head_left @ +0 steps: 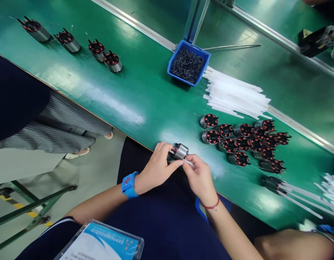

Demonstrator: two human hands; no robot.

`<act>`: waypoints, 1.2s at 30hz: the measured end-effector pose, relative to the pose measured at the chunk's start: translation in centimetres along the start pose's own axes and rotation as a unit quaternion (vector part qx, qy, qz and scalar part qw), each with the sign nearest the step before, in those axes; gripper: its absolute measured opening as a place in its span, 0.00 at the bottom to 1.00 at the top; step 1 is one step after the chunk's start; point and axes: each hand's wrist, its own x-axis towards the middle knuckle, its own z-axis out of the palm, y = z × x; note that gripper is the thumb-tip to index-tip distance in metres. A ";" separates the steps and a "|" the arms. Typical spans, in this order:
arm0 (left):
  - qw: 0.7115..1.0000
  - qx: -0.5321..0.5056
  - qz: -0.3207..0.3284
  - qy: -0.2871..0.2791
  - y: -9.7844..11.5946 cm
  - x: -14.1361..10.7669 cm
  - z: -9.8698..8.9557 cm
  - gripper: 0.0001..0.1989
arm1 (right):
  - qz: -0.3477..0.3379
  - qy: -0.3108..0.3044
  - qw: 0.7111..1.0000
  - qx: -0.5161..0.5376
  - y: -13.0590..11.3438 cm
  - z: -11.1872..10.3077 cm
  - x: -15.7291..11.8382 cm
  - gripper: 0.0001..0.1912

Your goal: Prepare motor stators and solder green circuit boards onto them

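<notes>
Near the table's front edge, my left hand point(158, 168) is closed around a motor stator point(181, 151), a metal cylinder with dark ends and copper windings. My right hand point(198, 175) pinches a thin white strip point(189, 163) right beside the stator's lower side. Whether the strip's tip sits inside the stator is hidden by my fingers. Another bit of white shows at the stator's left end, by my left fingertips. To the right of my hands stand many similar stators point(241, 143), grouped close together, black pieces sticking up from their tops.
A blue bin point(192, 81) holds small black tubes point(187, 63). White strips point(237, 92) lie piled beside it. Several stators point(68, 41) stand at the far left. A dark stator point(272, 184) with long white strips lies at right, near another person's arm point(294, 243). Someone stands at left.
</notes>
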 end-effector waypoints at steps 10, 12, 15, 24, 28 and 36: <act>0.999 0.019 0.028 -0.031 0.1 0.5 0.0 0.06 | 0.010 -0.101 0.993 -0.060 1.0 -2.6 -0.2 0.17; 0.998 0.028 0.037 -0.039 0.1 0.5 -0.1 0.06 | 0.023 -0.146 0.988 -0.052 1.4 -3.3 0.2 0.17; 0.997 0.040 0.048 -0.045 0.1 0.5 -0.1 0.06 | 0.009 -0.200 0.979 -0.048 1.1 -4.2 0.7 0.20; 0.996 0.030 0.043 -0.077 -0.2 0.7 -1.1 0.05 | -0.094 -0.090 0.958 -0.257 -3.3 -11.4 4.5 0.18; 0.996 0.032 0.045 -0.065 -0.3 0.7 -1.1 0.06 | -0.074 0.134 0.888 -0.435 -3.2 -15.2 11.6 0.13; 0.996 0.042 0.041 -0.070 -0.3 0.0 -1.0 0.04 | -0.007 0.024 0.843 -0.537 -1.0 -17.2 18.2 0.07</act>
